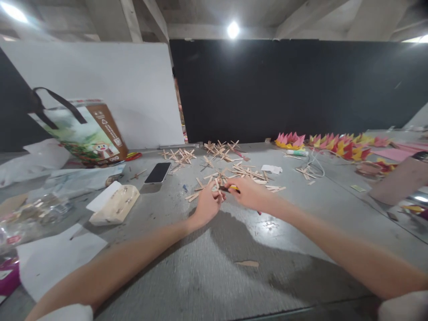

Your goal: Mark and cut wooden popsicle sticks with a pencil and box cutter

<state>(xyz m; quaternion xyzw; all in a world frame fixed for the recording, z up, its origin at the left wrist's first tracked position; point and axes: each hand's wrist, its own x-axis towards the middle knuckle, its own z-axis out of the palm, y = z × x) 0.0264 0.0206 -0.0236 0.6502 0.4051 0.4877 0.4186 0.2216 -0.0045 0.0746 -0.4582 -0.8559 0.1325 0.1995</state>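
Note:
My left hand [209,200] is closed, its fingers pinched around a small wooden craft stick [217,183]. Close against it, my right hand [245,191] wraps around what look like pliers [235,188], with a dark front end and a yellow grip. A red tip shows under that hand. The dark end meets the stick at my left fingertips; the exact contact is too small to make out. Just beyond both hands lies a loose pile of craft sticks [245,170]. Several crossed-stick pieces [219,150] stand farther back.
A phone [158,173] and a tissue pack [115,205] lie left, before a printed bag [83,133]. One wooden piece [248,263] rests near the front. Pink and yellow paper crowns [341,145], a glue stick [297,152] and a white cable [316,162] are at right.

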